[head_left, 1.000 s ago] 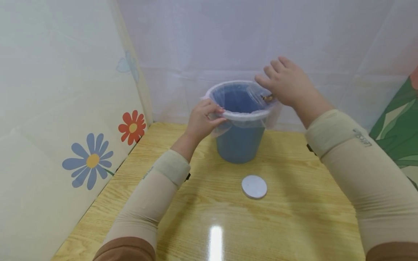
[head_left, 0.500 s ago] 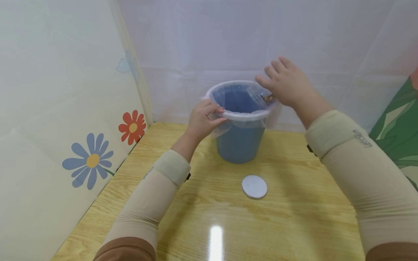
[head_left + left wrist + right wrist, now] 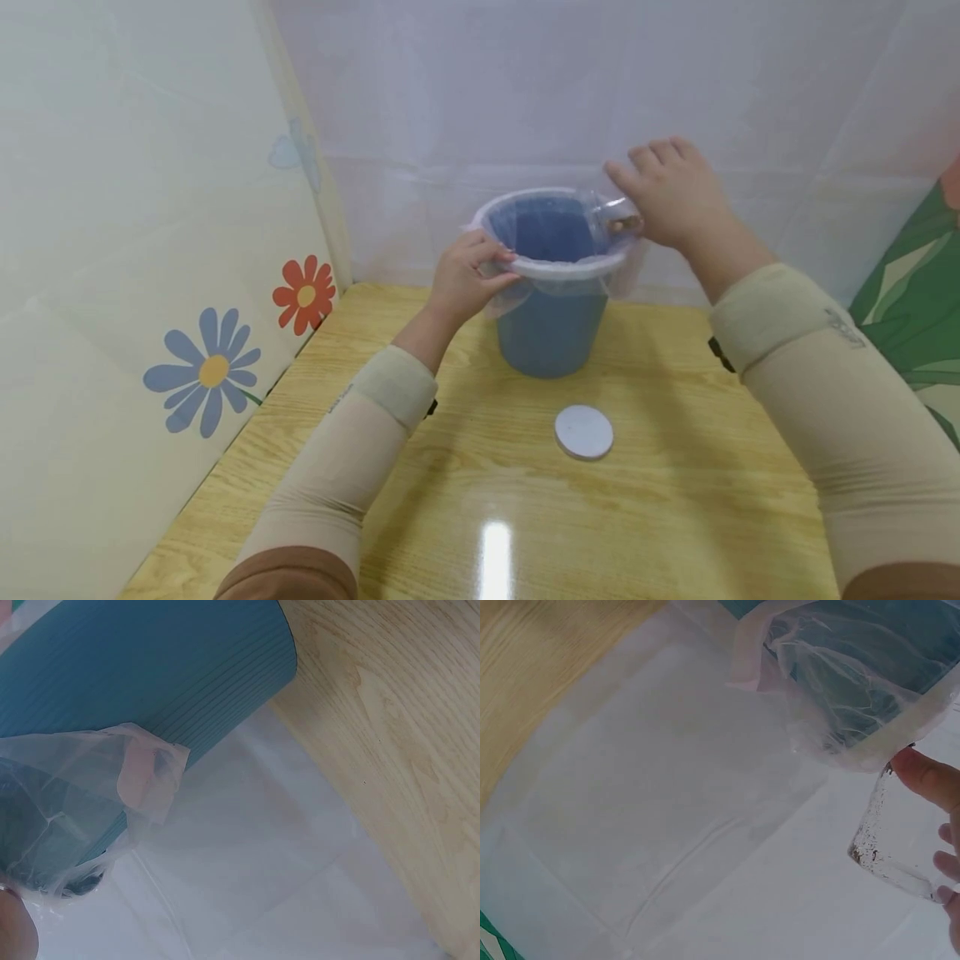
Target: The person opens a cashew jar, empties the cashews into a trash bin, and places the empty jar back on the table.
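A blue bin (image 3: pixel 551 333) stands on the table, with a clear plastic bag (image 3: pixel 517 292) lining it and folded over its white rim. My left hand (image 3: pixel 467 275) pinches the bag and rim at the near left. In the left wrist view, only a fingertip (image 3: pixel 16 930) shows beside the bag. My right hand (image 3: pixel 671 198) grips a clear jar (image 3: pixel 900 836), tilted with its mouth toward the bin's opening at the right side. Brown bits cling inside the jar, as the right wrist view shows. What lies deep in the bin is hidden.
On the wood-grain table (image 3: pixel 480 492) lies a round white disc (image 3: pixel 584 432), in front of the bin. A pale cloth backdrop (image 3: pixel 465 100) rises right behind the bin. To the left stands a wall sheet (image 3: pixel 97 250) printed with flowers.
My right hand has shifted slightly to the right with the jar, and the jar's tilt has changed a little. The left hand stays in place on the rim.
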Demonstrator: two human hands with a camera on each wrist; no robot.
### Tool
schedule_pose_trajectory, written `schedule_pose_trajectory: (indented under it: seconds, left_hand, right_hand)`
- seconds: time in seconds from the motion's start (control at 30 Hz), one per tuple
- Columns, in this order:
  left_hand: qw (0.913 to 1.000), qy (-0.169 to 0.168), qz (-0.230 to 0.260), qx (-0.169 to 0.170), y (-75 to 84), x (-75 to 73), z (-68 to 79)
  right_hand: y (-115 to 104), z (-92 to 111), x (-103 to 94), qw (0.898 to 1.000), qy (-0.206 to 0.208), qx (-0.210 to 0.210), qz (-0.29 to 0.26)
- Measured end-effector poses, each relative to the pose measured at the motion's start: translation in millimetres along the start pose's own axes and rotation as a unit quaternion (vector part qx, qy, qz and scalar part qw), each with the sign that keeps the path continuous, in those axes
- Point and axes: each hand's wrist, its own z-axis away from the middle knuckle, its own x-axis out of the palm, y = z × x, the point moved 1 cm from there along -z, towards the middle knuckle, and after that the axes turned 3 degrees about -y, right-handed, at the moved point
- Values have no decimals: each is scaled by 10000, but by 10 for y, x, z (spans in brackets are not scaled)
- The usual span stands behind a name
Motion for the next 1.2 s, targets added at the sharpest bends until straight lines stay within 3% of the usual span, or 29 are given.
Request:
schedule_pose_trajectory:
  seconds: [0.2, 0.4, 0.57, 0.83, 1.2]
  left_hand:
    - [10000, -6, 43, -61, -7, 4, 4]
    - [10000, -6, 20, -9, -13, -5, -5]
    - [10000, 14, 30, -34, -10, -15, -2]
    - [10000, 12, -51, -5, -4, -12, -12]
    - [10000, 7, -26, 12, 11, -11, -11]
  right_hand:
    - [73, 19, 40, 9969, 132, 412, -659]
    - [104, 58, 57, 9874, 240, 895, -1279]
    - [118, 78, 77, 9811, 326, 1036, -1600]
    - [115, 126, 125, 9611, 398, 1368, -2365]
    - [131, 214, 198, 9405, 400, 1665, -2936]
